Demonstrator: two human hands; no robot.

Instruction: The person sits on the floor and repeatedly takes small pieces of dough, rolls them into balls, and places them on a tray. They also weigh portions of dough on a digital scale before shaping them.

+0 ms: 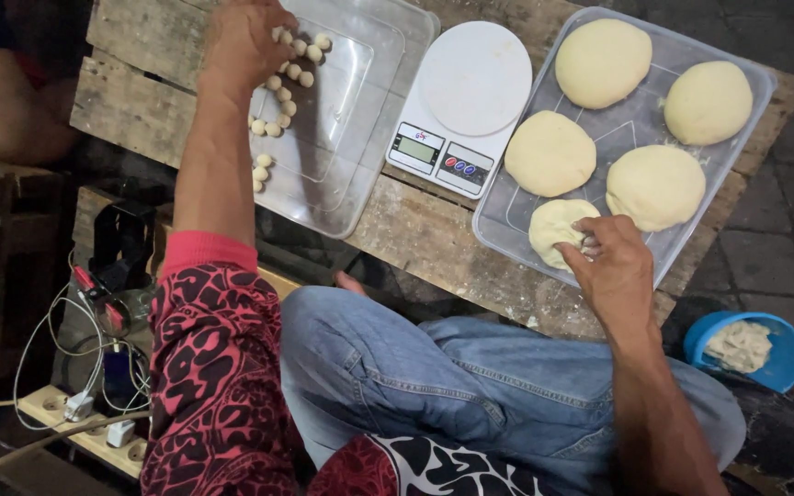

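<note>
Step in hand, by look: portioning dough into small balls

Doing it well: pinch even bits off nearest dough lump (555,231), don't tear it ragged; set balls apart so they don't stick

Right hand (610,264): fingers curled, pinching near edge of that lump, in near-left corner of right tray (754,84)

Left hand (243,41): far left, fingers bent down over small dough balls (279,92) in left tray (388,64); cannot tell whether it holds one

Kitchen scale (461,108) between trays, bare; blue bowl (781,366) of scraps near right
</note>
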